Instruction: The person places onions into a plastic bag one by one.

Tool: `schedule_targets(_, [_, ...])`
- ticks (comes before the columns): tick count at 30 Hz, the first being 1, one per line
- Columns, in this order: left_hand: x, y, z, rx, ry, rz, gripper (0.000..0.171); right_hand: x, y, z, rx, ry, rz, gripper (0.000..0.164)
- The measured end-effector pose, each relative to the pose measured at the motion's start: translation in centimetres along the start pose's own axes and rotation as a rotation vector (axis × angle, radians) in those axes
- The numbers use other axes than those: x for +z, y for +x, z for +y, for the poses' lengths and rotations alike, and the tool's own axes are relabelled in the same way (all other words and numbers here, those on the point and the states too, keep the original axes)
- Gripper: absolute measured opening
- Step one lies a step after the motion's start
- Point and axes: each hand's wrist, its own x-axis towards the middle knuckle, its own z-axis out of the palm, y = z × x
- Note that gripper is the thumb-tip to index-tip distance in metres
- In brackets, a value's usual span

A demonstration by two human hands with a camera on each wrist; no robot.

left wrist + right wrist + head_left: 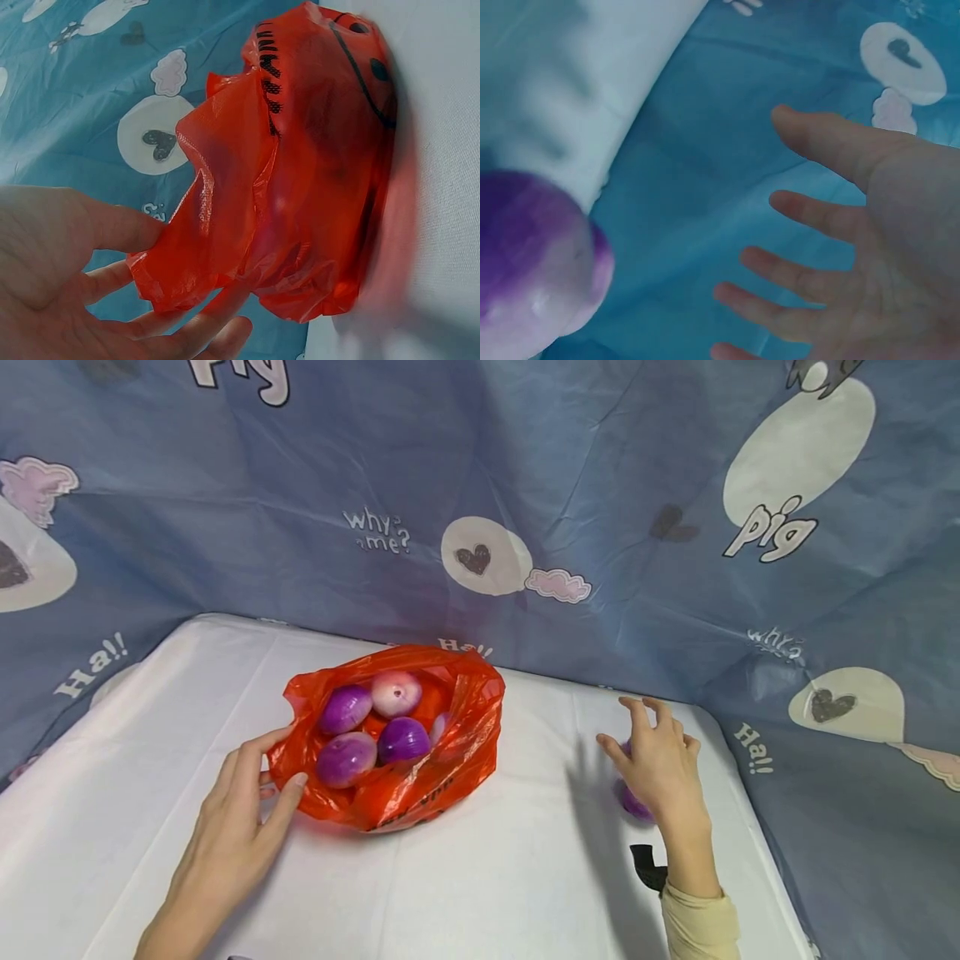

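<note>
A red plastic bag [457,777] stands with its mouth spread, several purple onions [347,760] lying inside. My left hand [240,827] is at the bag's left rim. In the left wrist view its thumb lies on one side of the red film [225,187] and its fingers on the other, pinching the edge. Over at the right, my right hand [660,768] hovers above purple onions [636,806] on the table, which it partly covers. The right wrist view shows its fingers [802,277] spread, holding nothing, apart from a purple-and-white onion [532,262] with another behind it.
A white cloth covers the table [480,893]. Behind and to the right, a blue printed sheet [622,568] rises from the table's edge. Beside my right wrist is a black curved piece [647,867].
</note>
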Motion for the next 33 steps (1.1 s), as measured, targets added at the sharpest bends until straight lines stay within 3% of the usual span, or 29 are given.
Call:
schedule_targets(11, [0.0, 0.0, -0.1, -0.011, 0.002, -0.016, 0.063, 1.3, 0.6, 3.2, 0.087, -0.007, -0.060, 0.066])
schedule_targets(17, [0.0, 0.1, -0.1, 0.019, -0.019, -0.001, 0.062, 1.8, 1.2, 4.7, 0.133, 0.003, -0.112, 0.068])
schedule_targets(26, [0.1, 0.1, -0.1, 0.009, -0.014, -0.012, 0.062, 2.5, 1.6, 6.2, 0.181, 0.021, -0.211, 0.069])
schedule_targets(33, [0.1, 0.1, -0.1, -0.002, -0.005, -0.015, 0.063, 3.1, 1.8, 7.0, 0.193, 0.029, -0.238, 0.069])
